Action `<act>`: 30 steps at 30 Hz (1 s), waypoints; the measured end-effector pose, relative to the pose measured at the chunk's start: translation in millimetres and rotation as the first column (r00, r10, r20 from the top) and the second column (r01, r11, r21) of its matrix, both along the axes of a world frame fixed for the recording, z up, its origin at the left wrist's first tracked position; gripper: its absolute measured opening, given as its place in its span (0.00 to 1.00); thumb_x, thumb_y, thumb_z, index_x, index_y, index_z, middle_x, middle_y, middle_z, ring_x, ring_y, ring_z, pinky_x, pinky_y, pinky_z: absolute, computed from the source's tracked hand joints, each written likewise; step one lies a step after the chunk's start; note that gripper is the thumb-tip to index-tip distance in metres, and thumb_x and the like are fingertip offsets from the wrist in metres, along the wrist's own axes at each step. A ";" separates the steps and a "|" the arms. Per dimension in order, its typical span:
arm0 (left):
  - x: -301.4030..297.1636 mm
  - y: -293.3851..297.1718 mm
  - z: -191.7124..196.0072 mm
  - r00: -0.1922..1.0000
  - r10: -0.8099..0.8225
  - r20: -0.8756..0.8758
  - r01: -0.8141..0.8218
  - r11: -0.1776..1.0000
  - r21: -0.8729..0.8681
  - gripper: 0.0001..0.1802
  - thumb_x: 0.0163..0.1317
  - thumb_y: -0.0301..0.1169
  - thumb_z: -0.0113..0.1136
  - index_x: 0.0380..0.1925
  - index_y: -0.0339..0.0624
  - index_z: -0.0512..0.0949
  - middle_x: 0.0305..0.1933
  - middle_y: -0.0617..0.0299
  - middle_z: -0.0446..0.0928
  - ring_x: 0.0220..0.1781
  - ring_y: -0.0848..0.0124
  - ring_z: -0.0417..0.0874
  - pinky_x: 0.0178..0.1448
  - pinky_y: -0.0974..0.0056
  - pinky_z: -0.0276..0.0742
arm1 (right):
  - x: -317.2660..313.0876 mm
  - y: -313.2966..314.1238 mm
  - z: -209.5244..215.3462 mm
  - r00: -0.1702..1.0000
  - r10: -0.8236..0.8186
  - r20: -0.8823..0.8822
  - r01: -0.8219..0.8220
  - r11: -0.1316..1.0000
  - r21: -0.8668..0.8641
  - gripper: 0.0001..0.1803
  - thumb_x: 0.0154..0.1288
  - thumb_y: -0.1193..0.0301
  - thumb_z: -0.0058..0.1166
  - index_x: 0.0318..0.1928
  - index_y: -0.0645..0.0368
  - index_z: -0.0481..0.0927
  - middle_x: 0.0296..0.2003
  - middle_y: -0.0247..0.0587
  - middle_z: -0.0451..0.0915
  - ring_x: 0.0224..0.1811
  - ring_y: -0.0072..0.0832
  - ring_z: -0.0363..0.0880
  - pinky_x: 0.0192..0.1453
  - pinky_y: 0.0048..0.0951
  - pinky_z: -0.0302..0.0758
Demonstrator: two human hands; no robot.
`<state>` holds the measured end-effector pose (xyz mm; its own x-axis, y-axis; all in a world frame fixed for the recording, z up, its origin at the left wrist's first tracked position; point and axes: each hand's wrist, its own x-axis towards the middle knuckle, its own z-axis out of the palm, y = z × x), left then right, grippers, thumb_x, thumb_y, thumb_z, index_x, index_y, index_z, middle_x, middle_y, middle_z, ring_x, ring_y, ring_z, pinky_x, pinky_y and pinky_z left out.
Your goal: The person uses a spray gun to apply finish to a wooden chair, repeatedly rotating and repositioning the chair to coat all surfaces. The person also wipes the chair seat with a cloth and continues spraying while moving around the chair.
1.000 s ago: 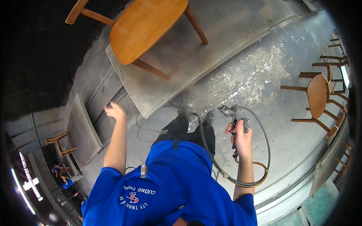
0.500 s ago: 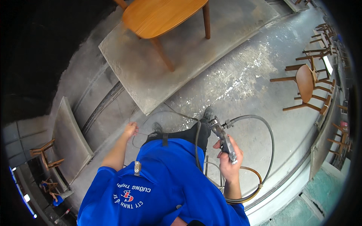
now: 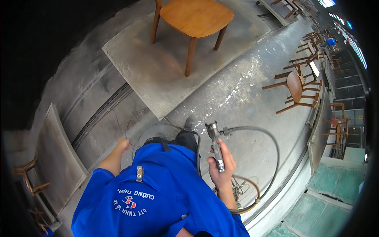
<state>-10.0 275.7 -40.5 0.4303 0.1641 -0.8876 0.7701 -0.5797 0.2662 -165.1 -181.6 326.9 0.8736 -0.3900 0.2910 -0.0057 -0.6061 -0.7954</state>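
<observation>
Your left hand [image 3: 124,145] has lowered, its grip unclear; your right fingers [image 3: 226,151] clasp the spray gun [image 3: 217,152], wooden chair [image 3: 197,17] beyond them

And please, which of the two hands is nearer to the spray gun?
The right. The right hand is gripping the spray gun; the left hand is apart from it, well over to the person's left, across the body.
</observation>
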 end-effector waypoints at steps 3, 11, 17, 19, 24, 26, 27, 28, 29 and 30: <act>38.3 -24.8 17.7 0.987 0.012 0.160 0.012 0.989 -0.146 0.21 0.74 0.43 0.49 0.54 0.37 0.75 0.41 0.54 0.80 0.34 0.66 0.80 0.33 0.58 0.77 | 24.1 22.7 2.3 0.997 0.017 -0.073 -0.032 0.977 -0.211 0.35 0.59 0.59 0.72 0.62 0.63 0.76 0.40 0.54 0.84 0.39 0.47 0.86 0.39 0.36 0.82; 38.4 -41.5 33.3 0.921 0.257 0.293 -0.149 0.927 -0.345 0.23 0.73 0.45 0.51 0.59 0.42 0.75 0.43 0.57 0.82 0.38 0.66 0.82 0.35 0.56 0.78 | 38.4 67.9 -12.8 0.983 -0.030 -0.181 -0.029 0.949 -0.314 0.34 0.62 0.59 0.68 0.64 0.61 0.74 0.35 0.51 0.82 0.34 0.49 0.84 0.35 0.43 0.79; -51.4 42.3 -52.2 0.979 0.201 -0.015 -0.202 0.975 -0.090 0.22 0.72 0.44 0.48 0.52 0.37 0.76 0.38 0.51 0.81 0.33 0.60 0.82 0.30 0.53 0.76 | 38.4 60.6 -3.7 0.977 -0.082 -0.197 -0.004 0.915 -0.404 0.35 0.62 0.59 0.69 0.65 0.62 0.73 0.38 0.54 0.83 0.37 0.51 0.84 0.37 0.42 0.79; -77.0 49.5 -67.7 0.946 0.314 -0.084 -0.319 0.947 -0.049 0.20 0.70 0.41 0.48 0.49 0.36 0.76 0.39 0.50 0.81 0.34 0.58 0.83 0.33 0.50 0.77 | 39.9 58.5 -5.9 0.944 -0.115 -0.309 0.017 0.952 -0.304 0.29 0.65 0.62 0.66 0.62 0.66 0.76 0.34 0.55 0.84 0.35 0.47 0.85 0.39 0.39 0.79; -107.9 46.5 -73.4 0.821 0.569 -0.045 -0.570 0.816 -0.089 0.20 0.69 0.38 0.49 0.55 0.38 0.73 0.43 0.47 0.81 0.39 0.55 0.83 0.38 0.49 0.78 | 71.7 57.6 -12.1 0.920 -0.102 -0.379 0.055 0.990 -0.131 0.26 0.67 0.63 0.65 0.60 0.65 0.78 0.42 0.62 0.85 0.45 0.57 0.85 0.48 0.45 0.81; -102.1 46.5 -67.5 0.808 0.586 -0.063 -0.589 0.801 -0.105 0.21 0.70 0.39 0.49 0.57 0.39 0.72 0.45 0.46 0.81 0.41 0.54 0.84 0.41 0.48 0.79 | 105.0 57.2 -8.2 0.974 0.084 -0.209 -0.117 0.982 -0.150 0.28 0.66 0.64 0.66 0.62 0.64 0.76 0.44 0.60 0.85 0.45 0.56 0.85 0.46 0.46 0.81; -95.4 44.8 -64.5 0.797 0.599 -0.074 -0.604 0.790 -0.110 0.22 0.71 0.40 0.49 0.59 0.41 0.71 0.46 0.46 0.81 0.42 0.54 0.84 0.43 0.48 0.80 | 125.6 57.9 -5.1 0.975 0.146 -0.169 -0.178 0.966 -0.189 0.29 0.65 0.65 0.66 0.63 0.63 0.75 0.44 0.59 0.85 0.45 0.55 0.85 0.45 0.46 0.81; -87.2 44.5 -61.1 0.779 0.621 -0.089 -0.627 0.772 -0.099 0.23 0.71 0.41 0.49 0.61 0.42 0.70 0.47 0.46 0.81 0.43 0.54 0.84 0.44 0.47 0.80 | 147.4 60.5 -1.4 0.970 0.208 -0.127 -0.233 0.945 -0.231 0.30 0.65 0.65 0.67 0.64 0.62 0.75 0.44 0.58 0.84 0.44 0.55 0.85 0.44 0.46 0.81; -77.9 42.4 -57.4 0.772 0.634 -0.047 -0.633 0.759 -0.152 0.23 0.71 0.41 0.49 0.61 0.41 0.70 0.48 0.46 0.81 0.43 0.54 0.84 0.45 0.47 0.80 | 170.3 65.3 2.0 0.970 0.227 -0.092 -0.244 0.928 -0.282 0.31 0.65 0.64 0.66 0.65 0.60 0.74 0.43 0.56 0.84 0.42 0.54 0.85 0.43 0.46 0.81; -67.2 36.4 -55.0 0.754 0.657 -0.012 -0.647 0.739 -0.189 0.24 0.71 0.42 0.49 0.61 0.41 0.70 0.48 0.47 0.81 0.43 0.54 0.84 0.45 0.46 0.80 | 194.0 71.7 4.5 0.967 0.248 -0.055 -0.251 0.908 -0.334 0.32 0.65 0.64 0.66 0.66 0.59 0.72 0.42 0.55 0.84 0.41 0.53 0.85 0.42 0.47 0.81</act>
